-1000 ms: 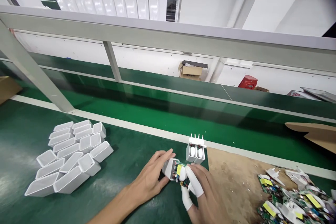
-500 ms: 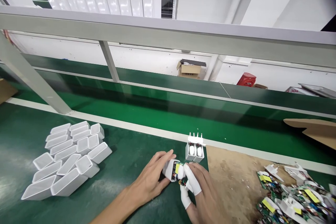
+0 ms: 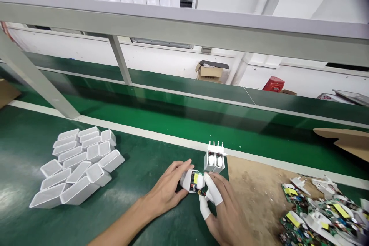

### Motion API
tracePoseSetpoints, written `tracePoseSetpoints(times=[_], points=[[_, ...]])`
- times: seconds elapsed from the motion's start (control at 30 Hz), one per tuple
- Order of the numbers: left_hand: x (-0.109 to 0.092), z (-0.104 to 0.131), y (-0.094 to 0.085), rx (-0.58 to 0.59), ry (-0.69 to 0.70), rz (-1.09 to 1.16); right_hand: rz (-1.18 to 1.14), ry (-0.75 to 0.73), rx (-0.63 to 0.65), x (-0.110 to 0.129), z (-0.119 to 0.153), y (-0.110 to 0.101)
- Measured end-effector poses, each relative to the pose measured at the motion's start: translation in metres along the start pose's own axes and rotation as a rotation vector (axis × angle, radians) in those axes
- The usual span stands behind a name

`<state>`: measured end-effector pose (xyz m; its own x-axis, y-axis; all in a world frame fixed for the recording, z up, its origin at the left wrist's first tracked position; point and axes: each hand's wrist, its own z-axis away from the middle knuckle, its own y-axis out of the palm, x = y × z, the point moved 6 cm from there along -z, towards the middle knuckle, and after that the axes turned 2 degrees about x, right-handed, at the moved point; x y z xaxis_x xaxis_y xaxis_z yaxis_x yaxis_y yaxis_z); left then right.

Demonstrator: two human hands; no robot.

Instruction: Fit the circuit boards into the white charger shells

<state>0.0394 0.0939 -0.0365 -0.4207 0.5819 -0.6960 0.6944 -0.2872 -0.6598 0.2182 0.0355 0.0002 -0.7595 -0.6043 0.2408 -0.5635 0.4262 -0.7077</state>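
Near the bottom centre, my left hand grips a white plastic case between thumb and fingers, its open end facing right. A circuit board with a yellow label sits partly inside that end. My right hand, with white covers on thumb and index finger, pinches the board's outer end. Just behind the hands, two white cases stand side by side, with boards and plug pins showing at their tops.
Several empty white cases are grouped on the green table at the left. Several circuit boards are heaped on a brown board at the right. A grey metal frame crosses behind the table.
The camera view has tilted down slightly, so background things appear higher. Both hands keep nearly the same hold on the case and circuit board.
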Motion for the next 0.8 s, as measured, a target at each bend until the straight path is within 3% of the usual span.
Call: tracePoseSetpoints(times=[0.8], points=[[-0.0021,-0.0006,0.0029,0.019,0.008,0.022,-0.044,0.028,0.060,-0.0020,0.0047,0.0052]])
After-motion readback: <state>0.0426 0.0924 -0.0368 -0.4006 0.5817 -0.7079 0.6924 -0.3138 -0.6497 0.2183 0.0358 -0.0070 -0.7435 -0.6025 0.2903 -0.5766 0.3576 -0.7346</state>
